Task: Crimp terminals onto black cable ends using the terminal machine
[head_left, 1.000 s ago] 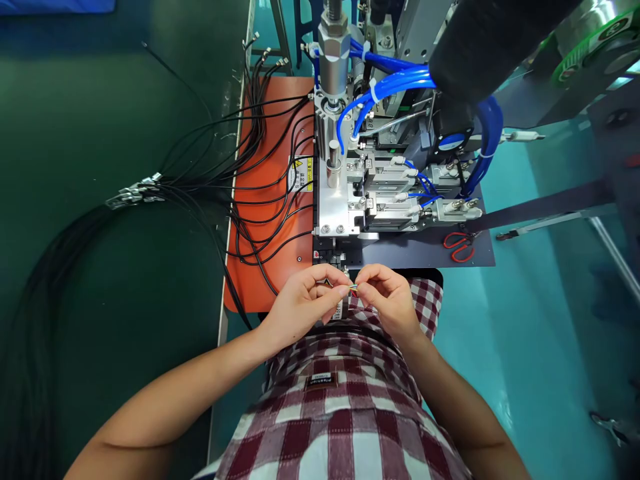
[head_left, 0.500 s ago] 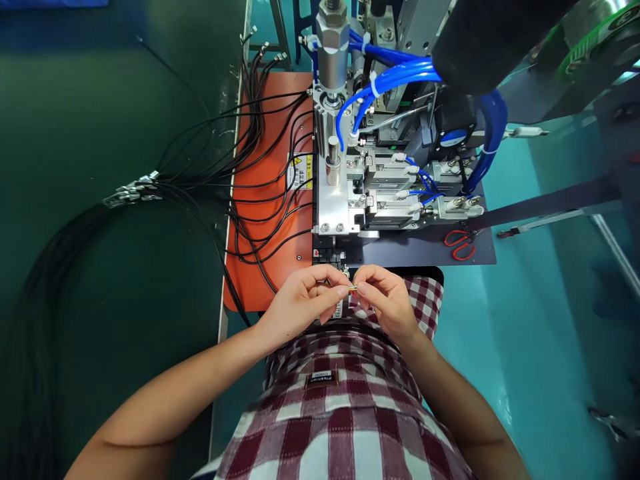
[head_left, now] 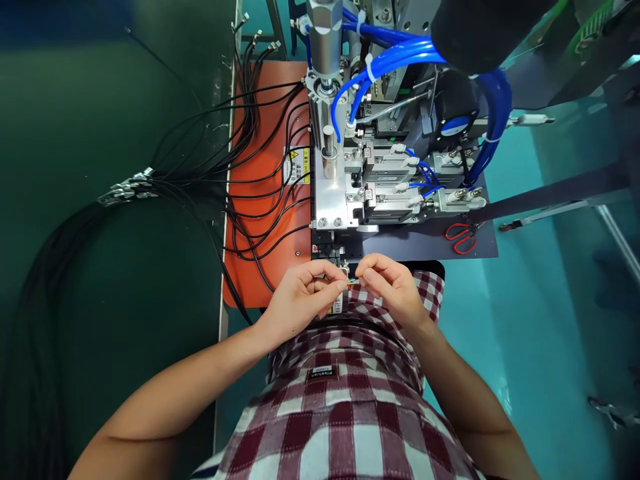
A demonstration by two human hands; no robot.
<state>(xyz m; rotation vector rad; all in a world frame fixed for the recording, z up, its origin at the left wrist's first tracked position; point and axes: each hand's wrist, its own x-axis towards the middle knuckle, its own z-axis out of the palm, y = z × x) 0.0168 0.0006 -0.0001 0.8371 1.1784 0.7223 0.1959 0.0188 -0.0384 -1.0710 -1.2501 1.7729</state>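
Close in front of my body, my left hand point(head_left: 313, 287) pinches the end of a cable whose thin coloured wires point(head_left: 353, 281) stick out to the right past the fingertips. Most of that cable is hidden by the hand. My right hand point(head_left: 393, 283) is just right of the wires, thumb and forefinger drawn together at the wire tips. Whether a wire is still between those fingers is too small to make out. Both hands are over the checked apron point(head_left: 350, 393), at the near edge of a metal machine point(head_left: 333, 207).
Black cables point(head_left: 265, 173) run across an orange plate point(head_left: 295, 267) to a clipped bundle point(head_left: 130, 187) on the dark green surface at left. Blue air tubes point(head_left: 400, 57) arch above the machine's cylinders. Red-handled scissors point(head_left: 463, 238) lie on the grey plate at right.
My right hand has moved slightly up and right, away from the left fingertips, so more of the coloured wires shows. The left hand keeps its pinch. The whole view has shifted a little.
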